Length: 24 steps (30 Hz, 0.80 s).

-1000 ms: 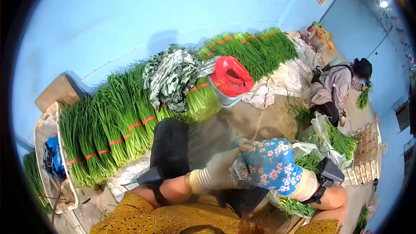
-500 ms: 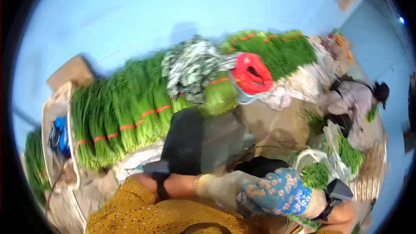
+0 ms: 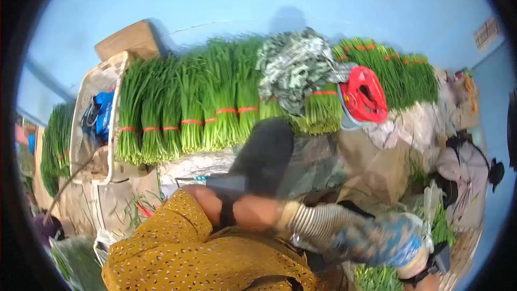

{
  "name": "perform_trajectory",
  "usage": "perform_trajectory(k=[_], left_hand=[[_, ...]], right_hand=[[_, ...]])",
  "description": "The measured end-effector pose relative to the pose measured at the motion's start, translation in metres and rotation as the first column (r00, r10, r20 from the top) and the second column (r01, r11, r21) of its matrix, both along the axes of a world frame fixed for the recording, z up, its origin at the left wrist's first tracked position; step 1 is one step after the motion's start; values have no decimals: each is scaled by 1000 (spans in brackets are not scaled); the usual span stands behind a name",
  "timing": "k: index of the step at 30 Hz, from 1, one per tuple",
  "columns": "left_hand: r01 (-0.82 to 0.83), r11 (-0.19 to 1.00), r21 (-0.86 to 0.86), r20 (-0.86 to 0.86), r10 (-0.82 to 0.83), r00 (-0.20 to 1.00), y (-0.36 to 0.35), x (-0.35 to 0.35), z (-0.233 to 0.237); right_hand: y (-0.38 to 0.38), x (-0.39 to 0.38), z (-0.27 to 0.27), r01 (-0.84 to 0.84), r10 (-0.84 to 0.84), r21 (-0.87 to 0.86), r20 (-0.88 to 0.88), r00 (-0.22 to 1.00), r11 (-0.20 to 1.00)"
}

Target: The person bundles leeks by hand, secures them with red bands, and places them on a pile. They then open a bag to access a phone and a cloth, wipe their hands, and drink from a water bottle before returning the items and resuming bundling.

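My left hand (image 3: 318, 223), in a cream ribbed knit glove, reaches across my lap from the left. It meets the blue floral cloth (image 3: 396, 231) that covers my right hand (image 3: 371, 240); a cream cuff shows at that wrist. Motion blurs the place where the two hands meet, and the fingers of both cannot be made out. Below the right hand lie some loose green stalks (image 3: 379, 277). My dark-clad knee (image 3: 264, 148) rises in front of the left forearm.
Banded bundles of green stalks (image 3: 215, 113) line the blue wall. A patterned cloth (image 3: 296, 67) and a red bag (image 3: 366, 94) rest among them. A pale crate (image 3: 116, 145) stands left. Another person (image 3: 463, 172) sits bent over at the right.
My view has swung, so the bundles and crate appear farther right and higher. My two hands stay together, also farther right in view; the floral cloth remains over the right hand.
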<state>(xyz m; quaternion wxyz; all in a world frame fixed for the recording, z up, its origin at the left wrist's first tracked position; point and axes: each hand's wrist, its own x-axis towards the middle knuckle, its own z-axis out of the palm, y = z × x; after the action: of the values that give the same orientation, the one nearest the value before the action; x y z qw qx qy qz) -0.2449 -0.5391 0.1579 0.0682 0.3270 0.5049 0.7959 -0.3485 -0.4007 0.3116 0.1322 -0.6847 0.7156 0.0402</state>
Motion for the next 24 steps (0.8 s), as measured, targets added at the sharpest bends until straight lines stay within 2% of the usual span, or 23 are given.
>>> perform_trajectory(k=[1, 3, 5, 7, 8, 10, 12, 13, 14, 15, 16, 18, 21, 24], left_hand=[[55, 997, 57, 41, -57, 998, -5, -14, 2], [-207, 962, -179, -108, 190, 976, -8, -41, 12], [-240, 957, -163, -172, 212, 962, -6, -77, 7], [-391, 786, -478, -304, 270, 914, -11, -105, -19], [-352, 810, -469, -242, 265, 933, -12, -115, -20], [-287, 843, -454, -120, 261, 958, -13, -130, -18], [-342, 800, -492, -179, 292, 940, -14, -144, -23], [-368, 777, -511, -208, 304, 930, -15, -150, -24], [-300, 783, -545, -115, 285, 952, -14, -154, -23], [-295, 791, -537, -100, 288, 953, -13, -157, -21], [-290, 797, -530, -83, 292, 953, -13, -157, -18], [-290, 787, -545, -105, 279, 955, -14, -158, -6], [-355, 792, -497, -322, 211, 923, -20, -159, 23], [-348, 823, -449, -467, 116, 877, -22, -156, 50]], right_hand=[[-1, -5, -3, 19, -19, -20, 0, 1000, 1000], [7, -13, -3, 180, -178, -99, 26, 984, 979], [3, -18, 1, 443, -424, -192, 135, 896, 876], [19, -47, -22, 446, -416, -319, 161, 895, 836], [28, -60, -30, 438, -404, -381, 170, 899, 814], [47, -70, -23, 542, -481, -493, 258, 838, 681], [58, -83, -22, 633, -581, -571, 304, 755, 523], [66, -87, -29, 728, -625, -567, 419, 658, 386], [78, -91, -39, 805, -645, -542, 531, 549, 239], [90, -94, -51, 863, -640, -497, 636, 432, 88], [108, -100, -72, 833, -651, -547, 605, 459, 79], [125, -94, -95, 913, -599, -406, 742, 301, -44], [140, -79, -129, 970, -453, -135, 891, 30, -202], [138, -62, -142, 954, -306, 113, 931, -200, -277]])
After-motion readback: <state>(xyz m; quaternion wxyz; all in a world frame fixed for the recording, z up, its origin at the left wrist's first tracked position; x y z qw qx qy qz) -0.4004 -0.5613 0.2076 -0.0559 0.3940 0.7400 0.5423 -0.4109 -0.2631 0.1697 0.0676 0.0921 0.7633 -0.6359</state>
